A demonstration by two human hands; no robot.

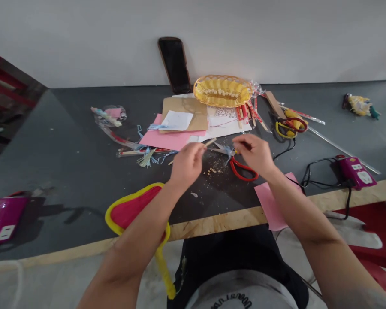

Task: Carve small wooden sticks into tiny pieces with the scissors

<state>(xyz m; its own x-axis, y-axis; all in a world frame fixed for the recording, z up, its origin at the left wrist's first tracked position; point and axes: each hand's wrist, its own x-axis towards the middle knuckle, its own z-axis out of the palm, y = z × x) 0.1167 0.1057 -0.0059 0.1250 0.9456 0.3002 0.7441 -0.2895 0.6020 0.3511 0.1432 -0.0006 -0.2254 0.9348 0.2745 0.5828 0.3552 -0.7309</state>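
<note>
The left hand (187, 165) clamps a thin pale stick (211, 142) between thumb and fingers — its tip points toward the red-handled scissors (243, 171), over the table's (83, 214) middle, between the yellow basket (223, 91) and the near edge. The right hand (254, 153) is just beside the scissors, fingers bent; blur hides whether the fingertips meet or pinch anything. Pale crumbs (215, 170) lie between the hands — and a pink sheet (272, 204) overhangs the near edge under the right forearm.
</note>
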